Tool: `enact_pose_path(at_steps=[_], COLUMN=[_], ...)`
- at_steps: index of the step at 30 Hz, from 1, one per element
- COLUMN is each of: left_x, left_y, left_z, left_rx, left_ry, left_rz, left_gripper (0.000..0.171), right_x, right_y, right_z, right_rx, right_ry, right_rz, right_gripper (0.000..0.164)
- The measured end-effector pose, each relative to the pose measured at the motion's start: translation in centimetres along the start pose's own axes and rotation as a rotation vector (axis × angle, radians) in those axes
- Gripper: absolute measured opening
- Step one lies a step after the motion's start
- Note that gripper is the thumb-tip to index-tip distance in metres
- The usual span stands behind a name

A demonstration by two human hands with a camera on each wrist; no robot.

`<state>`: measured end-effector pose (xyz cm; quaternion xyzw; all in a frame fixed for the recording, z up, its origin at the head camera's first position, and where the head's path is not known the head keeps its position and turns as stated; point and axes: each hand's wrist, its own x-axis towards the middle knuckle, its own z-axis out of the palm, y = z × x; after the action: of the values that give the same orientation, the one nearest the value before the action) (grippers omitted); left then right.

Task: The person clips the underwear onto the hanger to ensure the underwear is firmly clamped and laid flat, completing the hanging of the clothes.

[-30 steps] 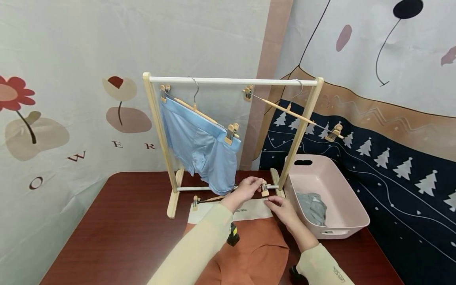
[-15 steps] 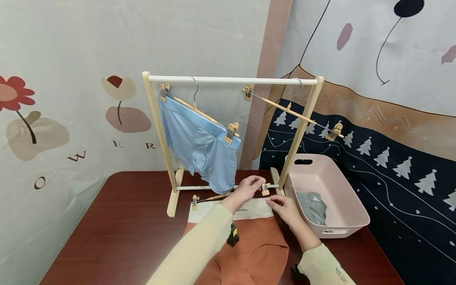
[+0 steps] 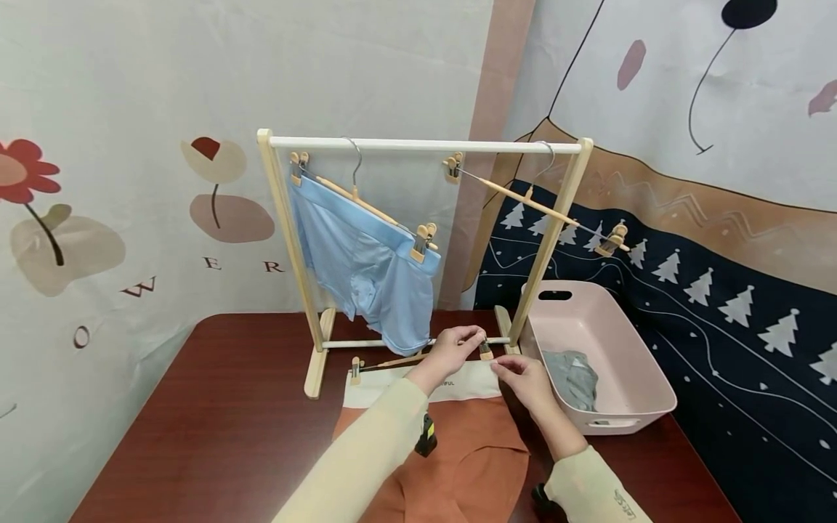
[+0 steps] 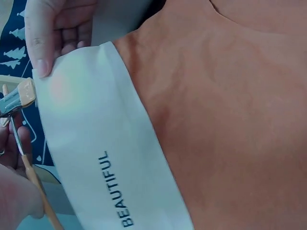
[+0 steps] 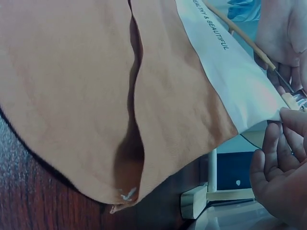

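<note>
Orange shorts with a white waistband lettered "BEAUTIFUL" lie on the table. Behind the waistband is a wooden clip hanger, whose left clip sits at the waistband's left end. My left hand pinches the hanger's right clip by its top between thumb and fingers. Just to its right, my right hand pinches the waistband's right corner between thumb and forefinger. In the left wrist view that clip's tip is right beside the waistband edge; whether it surrounds the cloth I cannot tell.
A wooden rack stands behind, bearing light blue shorts on one hanger and a bare clip hanger at right. A pink basin with a grey cloth inside stands on the right of the table.
The right hand has shifted slightly right with the waistband corner. The left hand's fingers now cover more of the clip's top. The shorts and rack stay in place.
</note>
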<state>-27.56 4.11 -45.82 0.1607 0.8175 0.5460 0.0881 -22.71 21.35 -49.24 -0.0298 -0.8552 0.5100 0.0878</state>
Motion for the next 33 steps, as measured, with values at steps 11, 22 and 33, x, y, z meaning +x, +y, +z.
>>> enact_pose_path(at_steps=[11,22,33], left_x=[-0.1,-0.4,-0.3], left_y=[-0.6,-0.4,-0.6], left_z=[0.5,0.6,0.8], left_rx=[0.016,0.029,0.038], left_ry=[0.077,0.084,0.056], left_rz=[0.012,0.025,0.004], left_gripper=[0.031,0.029,0.032], right_x=[-0.3,0.0,0.4], right_y=[-0.2,-0.5,-1.2], right_z=[-0.3,-0.3,-0.3], right_rx=[-0.040,0.014,-0.068], right_ry=[0.013,0.043,0.050], right_rz=[-0.041,-0.085,-0.107], right_gripper=[0.015,0.014,0.015])
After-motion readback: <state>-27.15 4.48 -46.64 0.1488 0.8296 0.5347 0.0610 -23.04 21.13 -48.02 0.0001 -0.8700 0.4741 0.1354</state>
